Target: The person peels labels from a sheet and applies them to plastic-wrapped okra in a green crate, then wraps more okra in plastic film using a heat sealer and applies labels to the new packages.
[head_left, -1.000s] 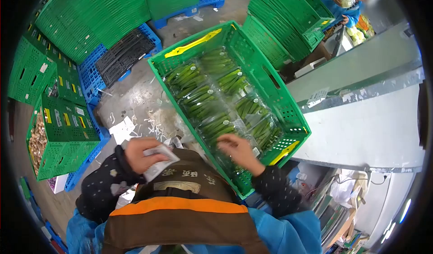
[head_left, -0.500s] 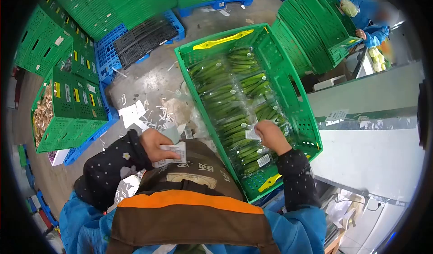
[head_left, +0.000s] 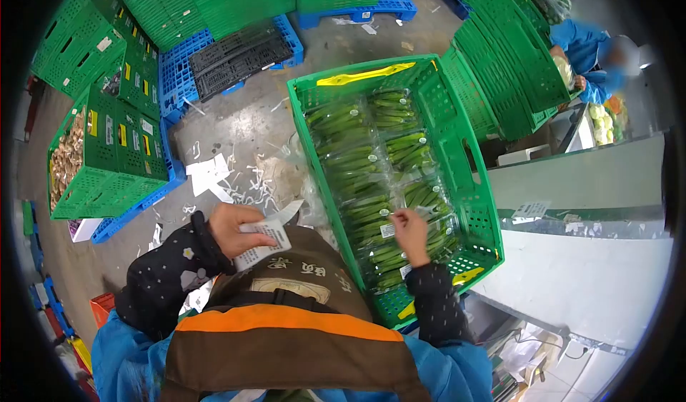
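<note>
My left hand [head_left: 232, 232] is closed around a bunch of white printed labels [head_left: 263, 243], and a pale backing strip [head_left: 287, 212] sticks out from it. Over the green crate [head_left: 307, 152], the fingers of my right hand [head_left: 413, 237] are pinched together at the edge of a small printed label [head_left: 387, 230], which lies against a film-wrapped pack. Clear packs of long green vegetables [head_left: 349, 157] fill the crate in two rows, many with a round sticker. Another white label [head_left: 405, 270] shows beside my right cuff, partly hidden by it.
Stacked green crates [head_left: 511, 66] stand beyond the crate on the right, near a person in blue [head_left: 586, 45]. Crates of brownish produce [head_left: 68, 152] sit on a blue pallet [head_left: 136, 205] at left. Paper scraps [head_left: 209, 173] litter the floor. A white-sided counter [head_left: 572, 259] is on the right.
My right hand has moved left and slightly down, and the label from its fingers now lies against a pack. The label bunch in my left hand has tilted, with its strip swung out right.
</note>
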